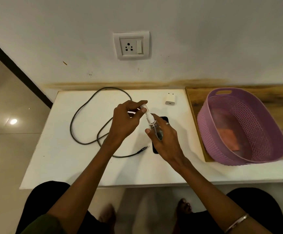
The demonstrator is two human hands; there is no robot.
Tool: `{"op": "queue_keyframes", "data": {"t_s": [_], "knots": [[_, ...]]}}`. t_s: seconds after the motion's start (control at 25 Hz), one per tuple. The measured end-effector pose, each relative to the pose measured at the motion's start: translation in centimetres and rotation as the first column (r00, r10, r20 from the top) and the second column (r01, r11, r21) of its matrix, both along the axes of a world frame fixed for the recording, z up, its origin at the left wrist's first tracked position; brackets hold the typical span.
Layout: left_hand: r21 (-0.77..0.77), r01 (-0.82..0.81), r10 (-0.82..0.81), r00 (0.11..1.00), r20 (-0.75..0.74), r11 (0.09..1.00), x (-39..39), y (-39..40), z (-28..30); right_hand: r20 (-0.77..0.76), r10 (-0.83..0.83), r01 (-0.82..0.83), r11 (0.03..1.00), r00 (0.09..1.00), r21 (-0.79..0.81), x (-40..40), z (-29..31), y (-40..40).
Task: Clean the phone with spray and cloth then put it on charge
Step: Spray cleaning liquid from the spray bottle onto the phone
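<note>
Right hand [164, 141] grips the spray bottle [154, 127] above the phone [165, 119]; left hand [125, 122] pinches its cap [144, 107].

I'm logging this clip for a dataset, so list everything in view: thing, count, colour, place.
spray bottle: one, clear with white top, held above the phone by both hands
cap: one, clear, at the bottle's top, in the left fingertips
phone: one, black, flat on the white table, mostly hidden by the right hand
cable: one, dark grey, looped on the table's left part
charger plug: one, white, at the table's far edge
basket: one, purple, on the wooden board at right
cloth: one, orange-pink, inside the basket
wall socket: one, white, above the table
table: one, white
left hand: pinches the cap
right hand: grips the bottle
</note>
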State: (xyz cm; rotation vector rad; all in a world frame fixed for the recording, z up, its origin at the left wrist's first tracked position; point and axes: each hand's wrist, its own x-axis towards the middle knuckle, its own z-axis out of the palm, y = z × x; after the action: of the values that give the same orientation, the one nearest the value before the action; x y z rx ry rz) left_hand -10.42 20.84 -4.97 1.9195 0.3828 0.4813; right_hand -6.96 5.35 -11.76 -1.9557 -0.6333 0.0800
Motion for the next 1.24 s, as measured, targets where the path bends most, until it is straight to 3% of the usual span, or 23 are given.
{"op": "queue_keyframes", "data": {"t_s": [0.32, 0.56, 0.8, 0.96, 1.08, 1.24], "knots": [[-0.113, 0.04, -0.038, 0.999, 0.017, 0.993, 0.4, -1.1, -0.3, 0.006, -0.016, 0.016, 0.998, 1.0, 0.053, 0.3, 1.2, 0.5], [-0.398, -0.041, 0.063, 0.997, 0.043, 0.917, 0.7, -1.1, -0.5, -0.091, 0.04, -0.027, 0.99, 0.995, 0.136, 0.0, 2.2, 1.2], [-0.449, 0.138, -0.139, 0.99, 0.031, 0.883, 0.6, -0.1, -2.2, -0.369, 0.107, -0.028, 0.977, 0.923, 0.214, -0.3, 3.2, 1.2], [-0.582, 0.302, -0.287, 0.95, 0.122, 0.755, 0.7, -0.4, -1.8, -0.467, 0.169, -0.016, 0.949, 0.868, 0.314, -0.3, 4.3, 1.0], [-0.589, 0.335, -0.306, 0.94, 0.152, 0.736, 0.7, -0.9, -1.0, -0.439, 0.142, 0.022, 0.937, 0.887, 0.348, -0.4, 4.8, 1.1], [-0.57, 0.227, -0.162, 0.973, 0.163, 0.79, 0.9, -1.0, -0.3, -0.303, 0.022, 0.07, 0.955, 0.953, 0.288, -0.4, 5.0, 1.4]]}}
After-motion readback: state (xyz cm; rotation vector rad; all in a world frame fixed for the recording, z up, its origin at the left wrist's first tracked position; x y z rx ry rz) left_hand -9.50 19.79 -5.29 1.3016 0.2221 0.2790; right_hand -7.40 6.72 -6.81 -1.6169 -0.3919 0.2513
